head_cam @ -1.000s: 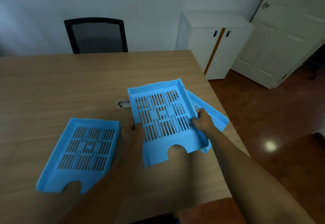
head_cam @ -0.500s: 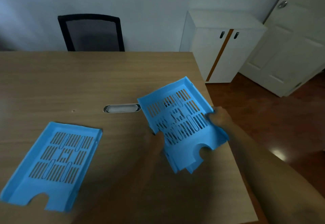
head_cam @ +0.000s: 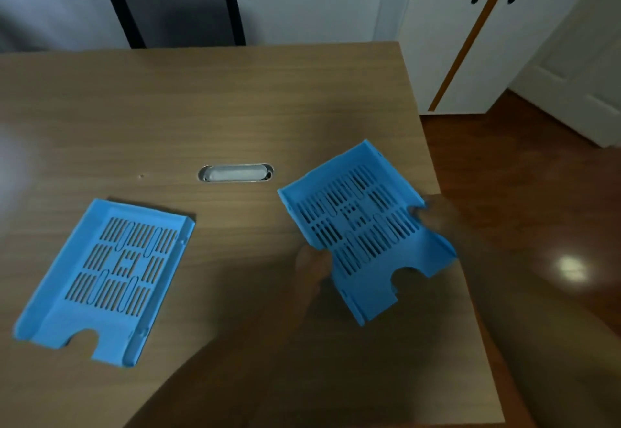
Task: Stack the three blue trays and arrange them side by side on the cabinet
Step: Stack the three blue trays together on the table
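**Two hands hold a blue tray at the bench's right edge; a second tray lies flat to the left**

A head-worn camera looks down on a wooden bench in a dim room. Near the bench's right edge, a person grips a blue slotted tray with both hands. The tray is turned at an angle and seems raised off the surface, its notched front edge pointing toward the person. The left hand clasps the tray's left side, thumb and fingers closed on the rim. The right hand clasps the opposite side, fingers wrapped on the rim at the bench's edge. Whether a further tray sits nested under the held one cannot be told from this view.

Well apart, on the left of the bench, another blue tray lies flat on the wood with nothing touching it. Its notched edge also faces the person.

Between the two trays, farther back, an oval cable port is set into the benchtop. A black mesh chair stands behind the far edge. To the right, on a reddish wooden floor, stands a white cabinet with two doors and dark handles; only its front shows, its top is out of frame. A white door is beside it.
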